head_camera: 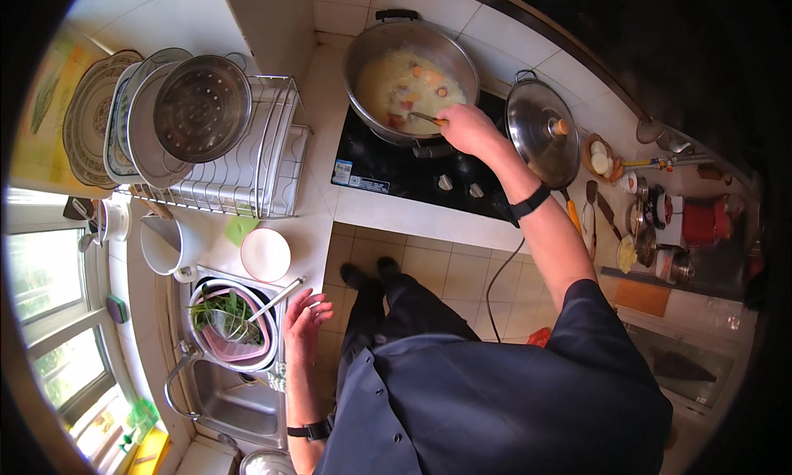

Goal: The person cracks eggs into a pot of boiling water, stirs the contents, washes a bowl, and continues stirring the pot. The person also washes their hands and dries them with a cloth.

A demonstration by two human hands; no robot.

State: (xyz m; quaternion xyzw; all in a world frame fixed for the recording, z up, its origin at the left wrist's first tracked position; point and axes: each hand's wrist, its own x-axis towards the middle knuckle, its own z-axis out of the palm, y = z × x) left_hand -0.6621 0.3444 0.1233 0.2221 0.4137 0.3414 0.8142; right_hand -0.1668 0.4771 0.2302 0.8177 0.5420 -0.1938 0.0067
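Note:
My right hand (469, 128) grips the handle of a cooking utensil (428, 117), probably a ladle or spatula, whose far end dips into the broth. A large steel wok (458, 48) on the black stove holds this pale, cloudy broth (383, 82) with orange and reddish pieces in it. My left hand (303, 319) is raised beside the sink, fingers loosely apart, with nothing in it. Near it, a wire skimmer (232, 325) with a steel handle rests over leafy greens (216, 305) in a pink colander (230, 350), which sits inside a white basin (197, 334).
A domed wok lid (537, 134) leans right of the wok. A wire dish rack (272, 159) with a perforated steel pan (203, 110) stands left. Near the sink are a white bowl (265, 255) and white pot (161, 249). A cable (495, 283) hangs before the stove (408, 165).

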